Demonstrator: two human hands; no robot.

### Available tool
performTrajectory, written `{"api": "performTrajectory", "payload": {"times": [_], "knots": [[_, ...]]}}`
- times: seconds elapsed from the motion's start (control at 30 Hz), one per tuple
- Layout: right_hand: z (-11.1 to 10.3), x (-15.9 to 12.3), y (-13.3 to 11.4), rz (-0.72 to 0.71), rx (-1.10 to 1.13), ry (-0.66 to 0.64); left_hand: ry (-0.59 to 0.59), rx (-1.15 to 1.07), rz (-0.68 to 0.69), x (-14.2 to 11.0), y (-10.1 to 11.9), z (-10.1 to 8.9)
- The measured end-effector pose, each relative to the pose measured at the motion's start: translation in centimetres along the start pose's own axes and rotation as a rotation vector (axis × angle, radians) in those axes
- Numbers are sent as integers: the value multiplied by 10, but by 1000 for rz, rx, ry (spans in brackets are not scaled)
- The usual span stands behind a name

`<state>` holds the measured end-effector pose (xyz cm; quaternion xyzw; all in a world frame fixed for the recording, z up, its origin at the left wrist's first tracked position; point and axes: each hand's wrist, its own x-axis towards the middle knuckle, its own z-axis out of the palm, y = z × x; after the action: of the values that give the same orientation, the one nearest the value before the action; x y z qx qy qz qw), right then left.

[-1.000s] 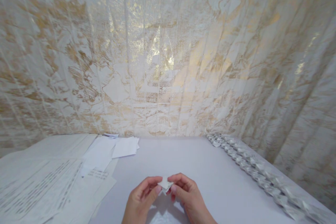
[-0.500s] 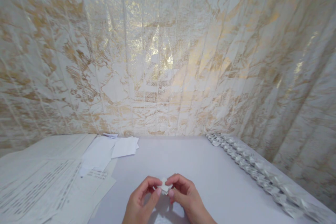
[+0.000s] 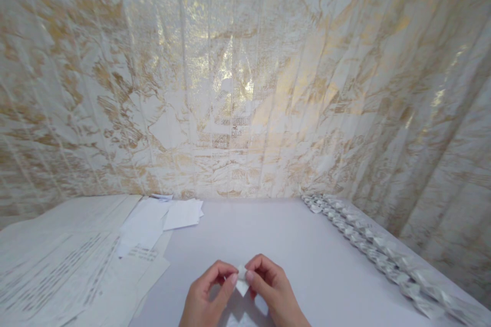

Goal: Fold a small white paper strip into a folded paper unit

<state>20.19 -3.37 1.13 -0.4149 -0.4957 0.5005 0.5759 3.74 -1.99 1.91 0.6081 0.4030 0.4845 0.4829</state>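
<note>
Hands drawn closer; left hand (image 3: pixel 205 296), right hand (image 3: pixel 270 288) fingers pinch folded paper piece (image 3: pixel 242 281) between fingertips.

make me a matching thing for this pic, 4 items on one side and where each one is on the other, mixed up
Things:
1. folded paper piece
2. printed sheets
3. row of folded pieces
4. gold-patterned curtain

Places:
A. along the table's right edge
B. behind the table
C. pinched between left hand and right hand
D. spread on the table's left side

Pairs: 1-C, 2-D, 3-A, 4-B
</note>
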Motion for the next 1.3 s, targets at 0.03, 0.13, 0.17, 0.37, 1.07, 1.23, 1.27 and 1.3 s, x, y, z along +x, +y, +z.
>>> {"api": "performTrajectory", "payload": {"times": [0.03, 0.13, 0.17, 0.37, 1.07, 1.23, 1.27, 1.3], "knots": [[0, 0, 0, -13, -15, 7, 15, 0, 4, -1, 1, 1], [1, -2, -2, -57, -65, 13, 30, -2, 19, -2, 2, 2], [1, -3, -2, -75, -86, 10, 22, 2, 19, -2, 1, 2], [2, -6, 3, -178, -155, -7, -2, -68, 42, -2, -3, 4], [2, -5, 7, -18, -74, -198, 84, -203, -107, -3, 6, 8], [2, -5, 3, -45, 29, -224, 68, -285, -173, 7, 2, 0], [1, -5, 2, -44, 30, -217, 65, -285, -175, 8, 2, -1], [0, -5, 2, -46, 26, -204, 65, -284, -174, 9, 2, -2]]}}
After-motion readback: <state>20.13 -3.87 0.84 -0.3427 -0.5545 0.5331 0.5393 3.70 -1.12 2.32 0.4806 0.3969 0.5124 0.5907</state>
